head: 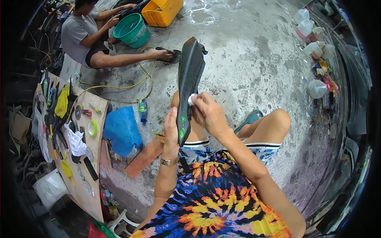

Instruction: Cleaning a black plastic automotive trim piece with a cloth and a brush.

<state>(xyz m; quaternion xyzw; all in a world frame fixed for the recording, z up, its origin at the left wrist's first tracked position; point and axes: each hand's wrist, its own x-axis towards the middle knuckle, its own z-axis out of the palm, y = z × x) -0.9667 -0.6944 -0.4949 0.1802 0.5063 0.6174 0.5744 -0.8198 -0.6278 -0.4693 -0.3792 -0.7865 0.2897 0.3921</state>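
A long black panel [190, 74], with what looks like a carbon-fibre weave, stands tilted away from me over my lap. Bright green marks [182, 128] show near its lower end. My left hand [171, 128] grips its lower left edge, the fingers partly hidden behind it. Pinched between the fingertips of my right hand [207, 111] is a small white pad [192, 99], resting on the panel's right side about midway up. Whether the pad is cloth or paper cannot be made out. A small dark bracket [204, 50] juts from the panel's upper right edge.
At left, a wooden work table [101, 110] carries tape, a white cloth [76, 139] and tools. A blue plastic bag [122, 131], a bottle [142, 110] and a yellow hose [119, 87] lie nearby. Another person [80, 32] sits beside a green bucket [132, 31]. Plastic jugs [317, 88] line the right.
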